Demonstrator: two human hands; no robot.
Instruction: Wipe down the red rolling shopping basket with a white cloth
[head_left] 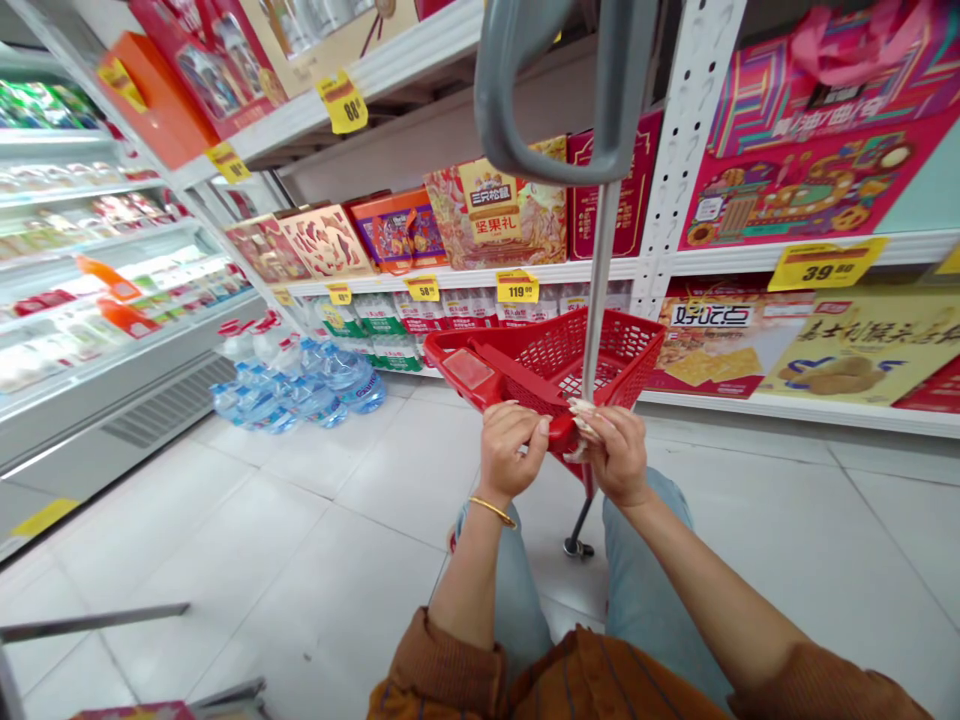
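A red plastic shopping cart basket (540, 345) with lattice sides stands in front of me, close to the shelves. My left hand (514, 448) is closed around its near rim, thumb on top. Just right of it, my right hand (619, 452) pinches a crumpled whitish cloth or tissue (581, 408) against the red rim beside the metal pole (602, 260). That pole rises to a grey loop handle (499, 120) at the top of the view. Below the basket a small caster (577, 547) rests on the floor between my legs.
Shelves behind the cart hold gift boxes (495, 215), with yellow price tags (517, 287) along the edges. Biscuit boxes (727, 335) stand low at right. Shrink-wrapped water bottles (300, 385) sit on the floor at left, near a refrigerated display case (112, 430). Metal legs (97, 622) jut in at lower left.
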